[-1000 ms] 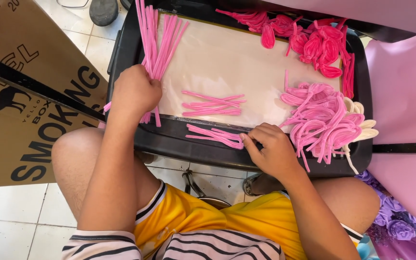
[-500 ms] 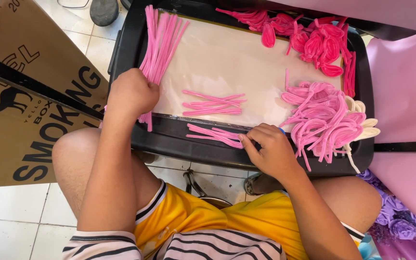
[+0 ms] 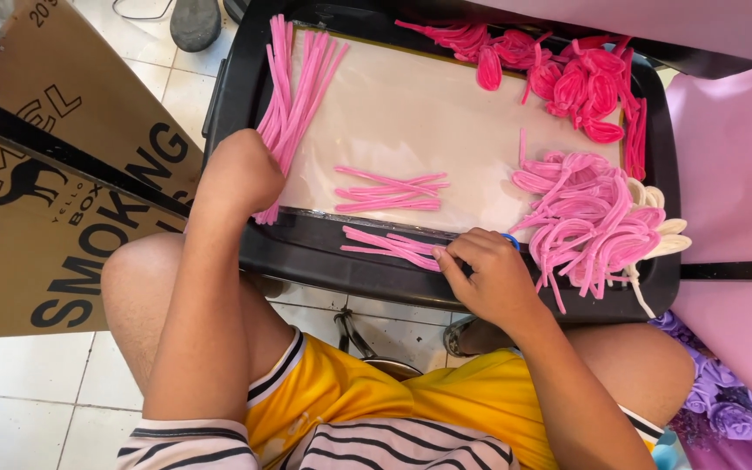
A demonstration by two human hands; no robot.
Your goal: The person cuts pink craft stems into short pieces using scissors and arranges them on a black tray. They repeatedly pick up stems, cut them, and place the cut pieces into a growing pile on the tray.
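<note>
The left hand [image 3: 238, 178] is curled into a loose fist at the left edge of the black tray [image 3: 324, 261], fingers closed around the lower ends of the long bundle of pink pipe cleaners [image 3: 293, 104]. That bundle fans out from the hand toward the tray's far left corner; the strands are too many and too tightly packed to count.

The right hand [image 3: 487, 277] sits on the tray's near rim, fingertips pressed together on the right end of a short bunch of pink pipe cleaners [image 3: 389, 246] lying along that rim. About four or five strands show there, though they overlap. A bit of blue [image 3: 512, 238] peeks out behind the knuckles; what it is cannot be told.

On the pale sheet [image 3: 419, 113] lining the tray, near its middle, lies a second short bunch [image 3: 389, 189], roughly five or six strands, apart from both hands.

At the right edge there is one heap of looped pink pieces [image 3: 589, 222], just beside the right hand, with a few cream-coloured loops [image 3: 659, 228] poking over the rim. At the far right corner lies one pile of darker pink looped pieces [image 3: 580, 83].

A brown cardboard box [image 3: 54, 218] stands left of the tray, on the tiled floor [image 3: 19, 409].
</note>
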